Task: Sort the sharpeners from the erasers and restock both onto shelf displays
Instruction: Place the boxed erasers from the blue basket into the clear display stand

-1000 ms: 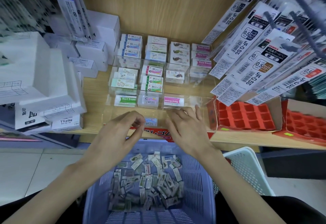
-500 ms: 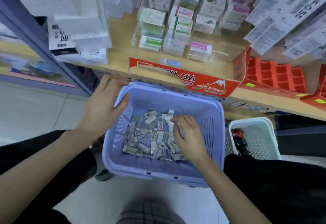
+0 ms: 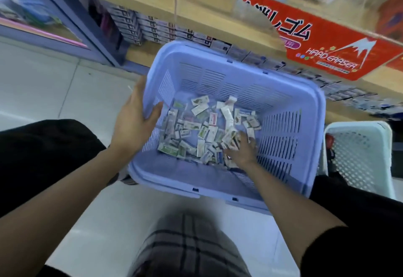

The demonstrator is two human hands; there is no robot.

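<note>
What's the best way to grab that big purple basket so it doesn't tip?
Probably by the basket's thick rim, on its left and right sides, coming in from outside. The rim sticks out like a lip, so fingers can hook under it with a thumb over the top, as the left hand's thumb lies now. The slotted walls give little to hold.

Left hand (image 3: 135, 122) grips the rim of a lavender slotted plastic basket (image 3: 220, 80); right hand (image 3: 241, 153) rests among small wrapped packets (image 3: 192, 127) inside.

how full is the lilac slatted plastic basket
Nearly empty: the lilac slatted plastic basket holds only a thin scatter of small wrapped packets on part of its floor; its walls stand bare above them.
</note>
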